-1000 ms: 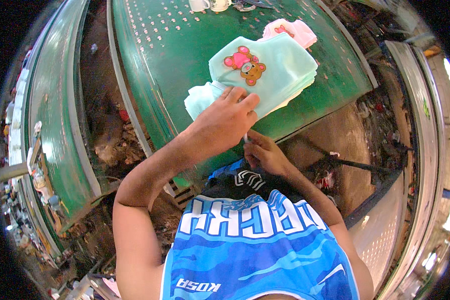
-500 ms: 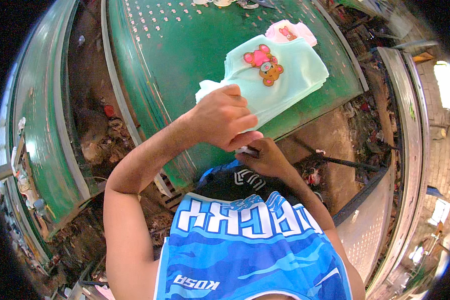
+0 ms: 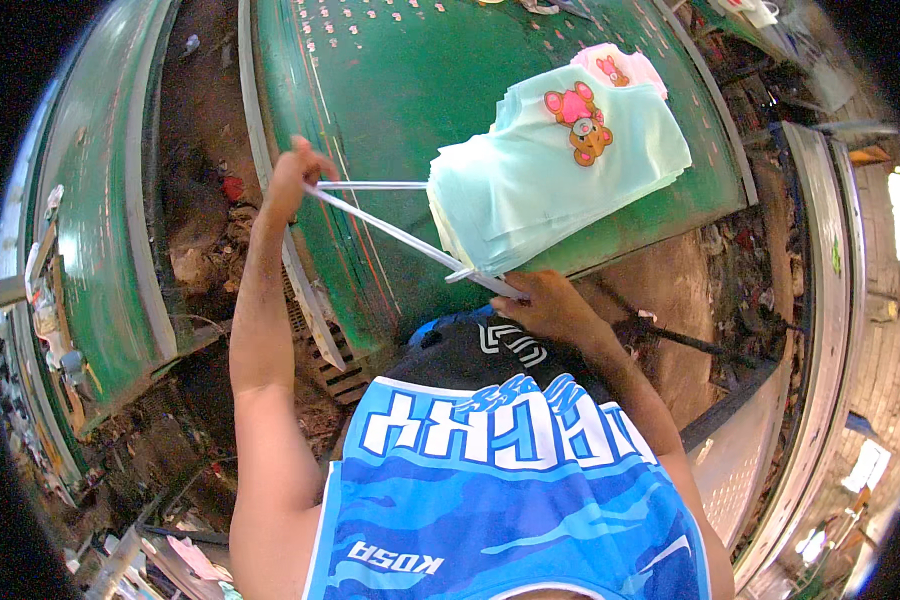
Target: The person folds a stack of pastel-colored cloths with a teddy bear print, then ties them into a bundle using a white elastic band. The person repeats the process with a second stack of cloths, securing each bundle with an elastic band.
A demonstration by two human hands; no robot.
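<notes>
A stack of mint-green cut fabric pieces [image 3: 530,190], the top one printed with a brown and pink bear, lies on the green table near its front edge. My left hand [image 3: 295,180] is off to the left of the stack, fingers closed on a white fabric strip [image 3: 390,232]. From there one length of the strip runs taut to my right hand, and another runs level to the stack's left edge, where it passes out of sight. At the stack's near edge my right hand [image 3: 545,305] is closed on the strip's other part.
Behind the mint stack lies a smaller pink pile [image 3: 625,68], also bear-printed. The long green table [image 3: 390,110] carries rows of small printed marks at its far left. Another green table [image 3: 100,250] stands across a littered gap on the left. A pale metal-edged table [image 3: 820,260] runs along the right.
My left hand has moved from over the stack's near left corner out to the left, drawing the white strip taut. My right hand stays near the stack's front edge.
</notes>
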